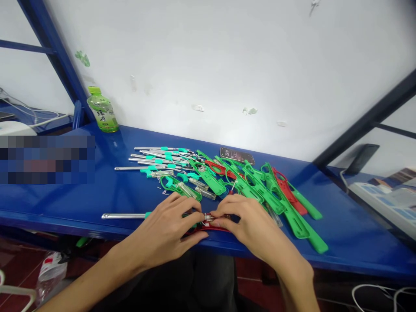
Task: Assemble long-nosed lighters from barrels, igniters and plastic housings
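Note:
At the table's front edge lies a red lighter half-shell [218, 229], partly hidden by my fingers. A silver lighter tube [123, 216] with a teal part sticks out to its left. My left hand [172, 223] is closed over the shell's left end, thumb along its near side. My right hand [248, 219] pinches at a small metal and clear piece [209, 217] in the shell; its exact kind is hard to make out. Just beyond are clear fuel tanks [205, 192], a thin-shafted screwdriver [233, 185] and green half-shells [294, 219].
Several silver tubes with teal triggers [156, 161] lie in a pile at the back left. Red half-shells [289, 193] mix with the green ones. A phone [236, 155] and a green-capped bottle [103, 112] stand near the white wall. The blue table [65, 208] ends close before me.

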### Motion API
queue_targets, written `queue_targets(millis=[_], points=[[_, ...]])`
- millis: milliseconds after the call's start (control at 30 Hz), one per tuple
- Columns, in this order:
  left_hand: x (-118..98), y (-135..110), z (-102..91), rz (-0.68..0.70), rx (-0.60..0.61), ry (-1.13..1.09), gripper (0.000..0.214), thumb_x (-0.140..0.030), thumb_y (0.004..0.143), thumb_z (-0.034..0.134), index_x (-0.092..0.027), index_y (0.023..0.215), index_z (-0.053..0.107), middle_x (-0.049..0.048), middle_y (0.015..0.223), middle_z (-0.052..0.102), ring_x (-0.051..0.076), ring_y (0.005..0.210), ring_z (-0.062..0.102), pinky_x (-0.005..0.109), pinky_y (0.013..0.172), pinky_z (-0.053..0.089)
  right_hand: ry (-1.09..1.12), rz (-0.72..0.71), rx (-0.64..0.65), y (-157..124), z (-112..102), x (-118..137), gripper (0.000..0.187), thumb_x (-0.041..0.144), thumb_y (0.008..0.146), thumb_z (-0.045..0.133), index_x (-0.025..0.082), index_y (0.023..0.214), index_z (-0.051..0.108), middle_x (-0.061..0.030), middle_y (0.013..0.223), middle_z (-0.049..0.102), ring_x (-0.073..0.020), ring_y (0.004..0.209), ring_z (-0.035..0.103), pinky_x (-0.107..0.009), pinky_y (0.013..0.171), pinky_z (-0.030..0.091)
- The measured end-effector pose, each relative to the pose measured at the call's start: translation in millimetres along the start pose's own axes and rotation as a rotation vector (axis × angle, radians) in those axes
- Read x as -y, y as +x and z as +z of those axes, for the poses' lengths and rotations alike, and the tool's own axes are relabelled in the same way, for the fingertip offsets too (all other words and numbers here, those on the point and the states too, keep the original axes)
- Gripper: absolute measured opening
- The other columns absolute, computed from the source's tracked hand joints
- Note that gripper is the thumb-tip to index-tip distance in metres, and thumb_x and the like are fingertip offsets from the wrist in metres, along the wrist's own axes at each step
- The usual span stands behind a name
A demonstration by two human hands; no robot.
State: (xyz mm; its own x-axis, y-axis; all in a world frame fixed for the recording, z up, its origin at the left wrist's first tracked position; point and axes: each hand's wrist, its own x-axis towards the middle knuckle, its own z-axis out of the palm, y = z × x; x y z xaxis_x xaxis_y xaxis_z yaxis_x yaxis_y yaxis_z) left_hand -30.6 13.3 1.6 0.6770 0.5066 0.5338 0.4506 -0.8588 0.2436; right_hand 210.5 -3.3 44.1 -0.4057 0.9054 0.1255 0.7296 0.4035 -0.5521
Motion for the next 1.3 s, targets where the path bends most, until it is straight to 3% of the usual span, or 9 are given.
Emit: queue_targets(millis=[400, 733, 867, 967, 1067, 1133, 1233, 1300], points=[[3, 1, -0.7, 0.031, 0.008, -0.07, 0.007, -0.025, 0.102, 0.071, -0.019, 0.099, 0.067, 0.0048, 0.106, 0.07, 0.022, 0.096, 0.062, 0.039, 0.087, 0.049, -0.017, 0.011, 0.01, 0, 0, 2, 0.01, 0.024, 0.099, 0.076, 0.029, 0.094, 0.084, 0.0019, 0.097, 0.079, -0.0195, 0.095, 0.072, -0.033, 0.086, 0.053], [2, 2, -0.9, 0.019, 0.006, -0.056, 0.007, -0.025, 0.103, 0.07, -0.02, 0.099, 0.068, 0.0052, 0.107, 0.07, 0.023, 0.098, 0.062, 0.039, 0.087, 0.049, -0.029, 0.005, 0.003, -1, -2, 6, 0.009, 0.026, 0.098, 0.077, 0.031, 0.103, 0.083, 0.0037, 0.1, 0.081, -0.0202, 0.098, 0.073, -0.033, 0.086, 0.052], [2, 2, 0.1, 0.018, 0.008, -0.037, 0.007, -0.025, 0.105, 0.065, -0.02, 0.103, 0.07, 0.0063, 0.108, 0.07, 0.024, 0.1, 0.062, 0.041, 0.089, 0.05, -0.039, 0.018, -0.118, -7, -9, 2, 0.014, 0.036, 0.103, 0.07, 0.031, 0.107, 0.082, 0.0013, 0.107, 0.081, -0.0225, 0.1, 0.075, -0.036, 0.092, 0.055], [0, 2, -0.9, 0.009, 0.008, -0.026, 0.007, -0.026, 0.104, 0.066, -0.021, 0.105, 0.07, 0.0069, 0.109, 0.07, 0.026, 0.102, 0.063, 0.043, 0.091, 0.051, -0.083, 0.048, -0.233, -10, -19, -1, 0.017, 0.034, 0.106, 0.063, 0.03, 0.109, 0.079, -0.0014, 0.111, 0.08, -0.0238, 0.1, 0.076, -0.039, 0.095, 0.057], [-3, 2, -3.3, -0.003, 0.003, -0.013, 0.011, -0.027, 0.103, 0.068, -0.021, 0.112, 0.07, 0.0079, 0.111, 0.07, 0.027, 0.104, 0.063, 0.045, 0.092, 0.053, -0.101, 0.04, -0.266, -11, -28, -3, 0.018, 0.033, 0.107, 0.06, 0.03, 0.11, 0.077, -0.003, 0.119, 0.076, -0.0239, 0.104, 0.075, -0.041, 0.096, 0.058], [-4, 3, -5.1, -0.012, -0.027, -0.013, 0.013, -0.024, 0.104, 0.064, -0.022, 0.116, 0.069, 0.0085, 0.112, 0.07, 0.027, 0.106, 0.064, 0.045, 0.093, 0.054, -0.115, 0.049, -0.319, -11, -32, -4, 0.019, 0.036, 0.107, 0.058, 0.029, 0.11, 0.076, -0.006, 0.122, 0.072, -0.0238, 0.099, 0.076, -0.041, 0.09, 0.061], [-2, 5, -9.0, -0.03, -0.147, -0.021, 0.022, -0.013, 0.105, 0.054, -0.022, 0.12, 0.067, 0.0081, 0.111, 0.07, 0.024, 0.106, 0.065, 0.042, 0.094, 0.057, -0.118, 0.126, -0.421, -11, -32, -5, 0.024, 0.043, 0.108, 0.055, 0.029, 0.117, 0.073, -0.0096, 0.125, 0.064, -0.0207, 0.081, 0.078, -0.036, 0.068, 0.064], [3, 5, -14.3, -0.089, -0.262, 0.001, 0.025, -0.011, 0.104, 0.054, -0.023, 0.12, 0.068, 0.0099, 0.122, 0.066, 0.023, 0.108, 0.066, 0.037, 0.084, 0.062, -0.085, 0.18, -0.453, -12, -32, -6, 0.027, 0.047, 0.108, 0.053, 0.031, 0.122, 0.07, -0.0098, 0.127, 0.06, -0.0173, 0.071, 0.077, -0.033, 0.058, 0.063]])
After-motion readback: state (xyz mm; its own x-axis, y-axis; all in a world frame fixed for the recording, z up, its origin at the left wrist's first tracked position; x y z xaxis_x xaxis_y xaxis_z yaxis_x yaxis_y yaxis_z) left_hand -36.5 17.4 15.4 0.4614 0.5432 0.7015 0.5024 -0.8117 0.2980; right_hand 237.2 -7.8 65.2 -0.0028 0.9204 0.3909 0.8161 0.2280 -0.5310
